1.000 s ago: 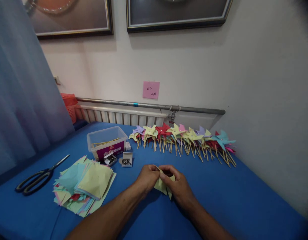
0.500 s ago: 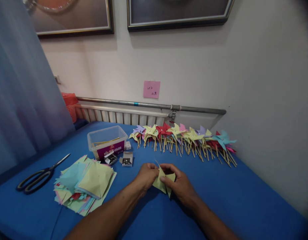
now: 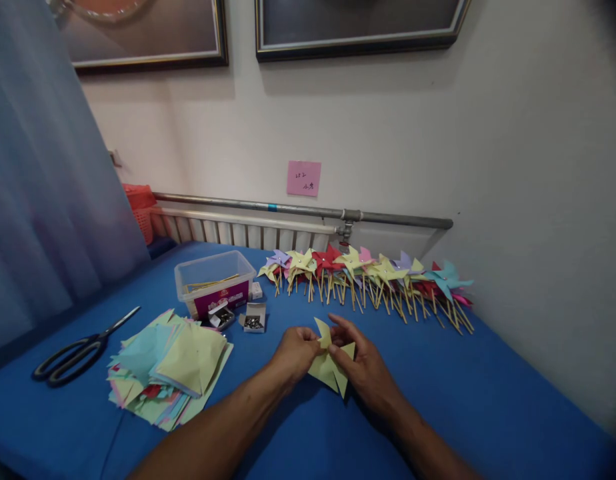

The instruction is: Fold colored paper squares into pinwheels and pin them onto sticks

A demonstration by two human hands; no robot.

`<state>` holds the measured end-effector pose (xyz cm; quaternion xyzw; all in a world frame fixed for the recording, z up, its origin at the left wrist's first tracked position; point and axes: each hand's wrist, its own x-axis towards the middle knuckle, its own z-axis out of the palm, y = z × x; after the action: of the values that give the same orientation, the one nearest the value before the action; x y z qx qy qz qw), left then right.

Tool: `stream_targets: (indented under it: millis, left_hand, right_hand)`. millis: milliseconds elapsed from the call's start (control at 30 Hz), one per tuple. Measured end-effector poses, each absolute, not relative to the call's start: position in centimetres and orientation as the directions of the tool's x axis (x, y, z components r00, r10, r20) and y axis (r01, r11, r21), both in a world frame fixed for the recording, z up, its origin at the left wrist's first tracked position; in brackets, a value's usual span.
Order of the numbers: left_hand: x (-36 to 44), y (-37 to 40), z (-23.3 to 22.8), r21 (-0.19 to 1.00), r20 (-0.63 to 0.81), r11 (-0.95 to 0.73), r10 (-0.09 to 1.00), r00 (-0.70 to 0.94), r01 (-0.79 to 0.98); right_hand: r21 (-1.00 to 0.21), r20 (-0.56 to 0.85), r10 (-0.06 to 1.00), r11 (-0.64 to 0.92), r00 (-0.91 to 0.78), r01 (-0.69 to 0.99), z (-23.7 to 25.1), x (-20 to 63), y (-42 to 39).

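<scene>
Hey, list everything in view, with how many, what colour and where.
Table: one, blue-covered, foreground
Cut paper piece: one, pale yellow, foreground centre
Paper pinwheels: many, overlapping, multicoloured, table's back
Paper stack: one, multicoloured, table's left
Scissors: one, black-handled, far left
Plastic tub: one, clear with purple label, behind stack
Sticks: several, tan, inside tub
Small boxes: three, whitish, beside tub
Metal pieces: uncounted, silvery, in open box
Wall: one, off-white, background
Note: one, pink, on wall
Framed pictures: two, dark-framed, top
Radiator: one, white, behind table
Pipe: one, grey, above radiator
Curtain: one, blue, far left
Basket: one, red, beside curtain
Left hand: one, pinching paper's left side
Right hand: one, holding paper's right side
</scene>
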<state>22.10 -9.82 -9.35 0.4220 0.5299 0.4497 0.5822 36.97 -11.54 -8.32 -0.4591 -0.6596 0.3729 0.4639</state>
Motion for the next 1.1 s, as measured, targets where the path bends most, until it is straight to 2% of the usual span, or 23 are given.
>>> stream_targets:
  millis: [167, 433, 600, 800, 933, 1100]
  left_hand:
    - [22.1, -10.1, -9.4, 0.982, -0.186, 0.188, 0.98, 0.064, -0.016]
    - [22.1, -10.0, -10.0, 0.982, -0.178, 0.174, 0.982, 0.063, 0.07]
    - [22.2, -10.0, -10.4, 0.981, -0.169, 0.161, 0.983, 0.067, 0.105]
    - [22.4, -10.1, -10.1, 0.979, -0.175, 0.169, 0.984, 0.047, 0.112]
    - [22.3, -10.2, -9.9, 0.979, -0.183, 0.178, 0.982, 0.047, 0.104]
    - [22.3, -10.2, -10.0, 0.982, -0.178, 0.173, 0.982, 0.064, 0.07]
  right_hand:
    - [-0.906, 0.243, 0.929, 0.319, -0.278, 0.277, -7.3, 37.5, -11.9]
    - [-0.958, 0.175, 0.957, 0.22, -0.232, 0.184, -8.1, 37.7, -11.5]
    - [-0.95, 0.165, 0.961, 0.215, -0.22, 0.225, -8.1, 37.7, -11.4]
    - [-0.962, 0.175, 0.961, 0.213, -0.215, 0.171, -8.1, 37.5, -11.2]
    - [-0.96, 0.154, 0.963, 0.199, -0.221, 0.198, -8.5, 37.6, -10.9]
    - [-0.931, 0.19, 0.951, 0.253, -0.243, 0.263, -8.7, 38.0, -10.7]
